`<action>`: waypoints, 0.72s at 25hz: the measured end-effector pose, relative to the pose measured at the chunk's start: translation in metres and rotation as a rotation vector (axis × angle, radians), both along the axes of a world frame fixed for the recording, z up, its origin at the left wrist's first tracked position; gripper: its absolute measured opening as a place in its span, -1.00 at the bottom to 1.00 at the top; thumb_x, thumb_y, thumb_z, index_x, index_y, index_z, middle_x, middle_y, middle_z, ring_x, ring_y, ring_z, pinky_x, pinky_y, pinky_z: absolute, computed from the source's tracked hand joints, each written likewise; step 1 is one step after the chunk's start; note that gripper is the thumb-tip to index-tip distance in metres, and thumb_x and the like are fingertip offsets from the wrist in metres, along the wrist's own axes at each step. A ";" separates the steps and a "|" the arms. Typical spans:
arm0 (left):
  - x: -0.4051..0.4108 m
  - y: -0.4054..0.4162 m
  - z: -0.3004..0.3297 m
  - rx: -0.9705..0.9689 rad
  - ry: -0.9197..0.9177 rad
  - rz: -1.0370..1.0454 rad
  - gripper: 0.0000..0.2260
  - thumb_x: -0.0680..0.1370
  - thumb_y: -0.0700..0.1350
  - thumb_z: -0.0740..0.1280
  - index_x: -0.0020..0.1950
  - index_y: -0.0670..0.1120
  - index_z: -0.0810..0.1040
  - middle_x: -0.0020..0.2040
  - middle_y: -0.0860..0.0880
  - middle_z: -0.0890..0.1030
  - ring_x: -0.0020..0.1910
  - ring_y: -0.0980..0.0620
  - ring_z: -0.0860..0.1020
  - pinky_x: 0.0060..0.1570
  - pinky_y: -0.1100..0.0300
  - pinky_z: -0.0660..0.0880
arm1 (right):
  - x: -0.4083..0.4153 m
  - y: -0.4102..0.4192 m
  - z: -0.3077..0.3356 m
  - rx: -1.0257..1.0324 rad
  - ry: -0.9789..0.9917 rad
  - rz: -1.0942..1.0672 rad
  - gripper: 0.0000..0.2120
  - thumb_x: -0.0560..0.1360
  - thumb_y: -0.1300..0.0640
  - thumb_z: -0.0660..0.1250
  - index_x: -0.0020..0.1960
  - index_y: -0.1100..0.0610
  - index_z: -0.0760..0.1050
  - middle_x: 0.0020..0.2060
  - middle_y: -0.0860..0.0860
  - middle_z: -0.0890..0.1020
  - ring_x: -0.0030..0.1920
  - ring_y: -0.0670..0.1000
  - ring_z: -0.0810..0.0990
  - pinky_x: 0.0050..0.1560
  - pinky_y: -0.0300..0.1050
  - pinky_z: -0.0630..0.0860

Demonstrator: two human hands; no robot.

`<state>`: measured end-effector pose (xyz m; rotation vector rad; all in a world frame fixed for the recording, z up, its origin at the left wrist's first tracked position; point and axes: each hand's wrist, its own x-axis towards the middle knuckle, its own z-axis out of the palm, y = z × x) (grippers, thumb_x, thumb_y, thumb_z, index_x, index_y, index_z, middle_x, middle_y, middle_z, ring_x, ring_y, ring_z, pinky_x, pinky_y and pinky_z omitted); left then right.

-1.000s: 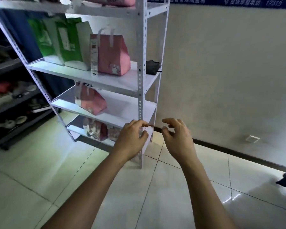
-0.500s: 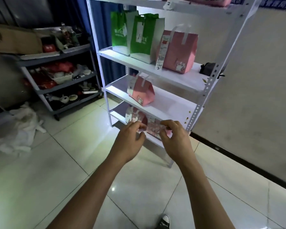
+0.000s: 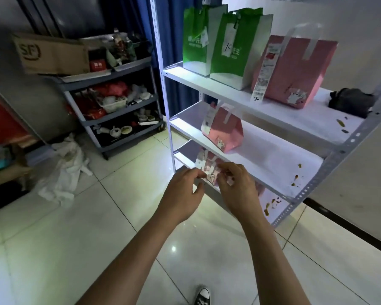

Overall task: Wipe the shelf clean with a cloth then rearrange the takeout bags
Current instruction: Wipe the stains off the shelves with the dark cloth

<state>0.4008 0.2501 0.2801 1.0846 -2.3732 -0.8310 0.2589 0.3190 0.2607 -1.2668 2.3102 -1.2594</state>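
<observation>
Here, from the head camera, the left hand (image 3: 183,194) and right hand (image 3: 238,190) hang before the shelf (image 3: 273,119), fingers loosely curled, holding nothing. The dark cloth (image 3: 350,102) lies at its right end, beside a pink bag (image 3: 295,71). The cloth looks soft and light; bunch it anywhere. The bags seem light paper, best lifted by their handles.

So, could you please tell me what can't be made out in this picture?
- Bottom-shelf bag, head view: mostly hidden by the left hand and right hand; whether either hand grips it is unclear.
- Dark item at the shelf's end: too dim to tell whether it is the cloth.
- Receipt on the pink bag: print too small.
- Top shelf: cut off by the upper edge.
</observation>
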 end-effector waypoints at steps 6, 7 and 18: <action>-0.031 -0.083 0.011 -0.009 -0.056 0.000 -0.78 0.62 -0.08 0.23 0.25 0.05 0.51 0.23 0.10 0.54 0.21 0.10 0.42 0.08 0.30 0.34 | -0.034 -0.087 -0.008 -0.013 -0.054 -0.015 -0.75 0.61 0.07 0.30 0.27 -0.03 0.56 0.11 -0.10 0.57 -0.01 -0.11 0.56 0.08 -0.13 0.53; -0.032 -0.098 0.007 -0.005 -0.058 0.004 -0.78 0.62 -0.08 0.23 0.25 0.05 0.51 0.23 0.10 0.54 0.22 0.10 0.42 0.08 0.31 0.33 | -0.038 -0.100 -0.011 -0.018 -0.062 -0.021 -0.76 0.61 0.07 0.30 0.27 -0.03 0.56 0.10 -0.10 0.58 -0.02 -0.11 0.56 0.07 -0.14 0.53; -0.060 -0.237 0.009 0.028 0.016 -0.122 -0.79 0.61 -0.07 0.23 0.23 0.06 0.52 0.20 0.11 0.55 0.19 0.14 0.43 -0.06 0.46 0.32 | -0.054 -0.219 0.001 0.010 -0.059 -0.103 -0.75 0.60 0.11 0.32 0.26 0.01 0.58 0.21 -0.03 0.60 0.11 -0.07 0.60 0.05 -0.28 0.46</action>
